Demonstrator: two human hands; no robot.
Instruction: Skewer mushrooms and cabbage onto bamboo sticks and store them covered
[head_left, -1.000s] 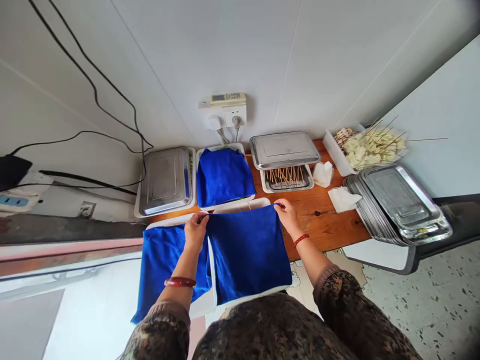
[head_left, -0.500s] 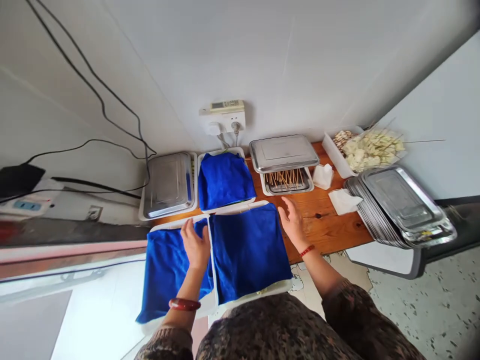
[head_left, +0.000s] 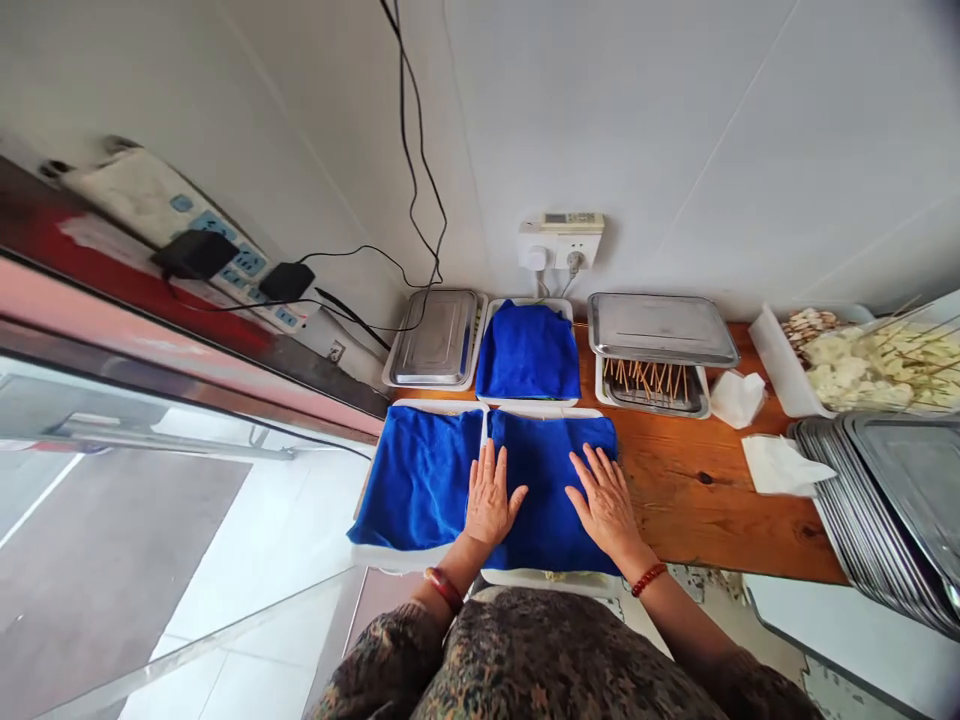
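Observation:
A blue cloth [head_left: 547, 500] covers a white tray [head_left: 559, 578] directly in front of me. My left hand [head_left: 491, 503] is over its left edge with the fingers spread. Over the right part of the same cloth is my right hand [head_left: 606, 500], palm down and fingers apart. Neither hand grips anything; whether they press on the cloth or hover I cannot tell. Left of them, a second blue cloth [head_left: 424, 478] lies over another white tray [head_left: 401, 558]. A smaller blue cloth [head_left: 527, 350] covers a container behind. What lies under the cloths is mostly hidden.
Along the wall stand a metal-lidded tray [head_left: 435, 338], a tray of wooden skewers [head_left: 649, 380] partly under a metal lid [head_left: 660, 328], and a tub of skewered food [head_left: 862, 370]. Stacked metal trays [head_left: 892, 510] and tissues [head_left: 784, 465] are on the right. Power strips [head_left: 225, 250] and cables hang left.
The view has turned left, so things appear farther right. Both hands have come down and closer together, from the sides of the front blue cloth to over it, fingers spread.

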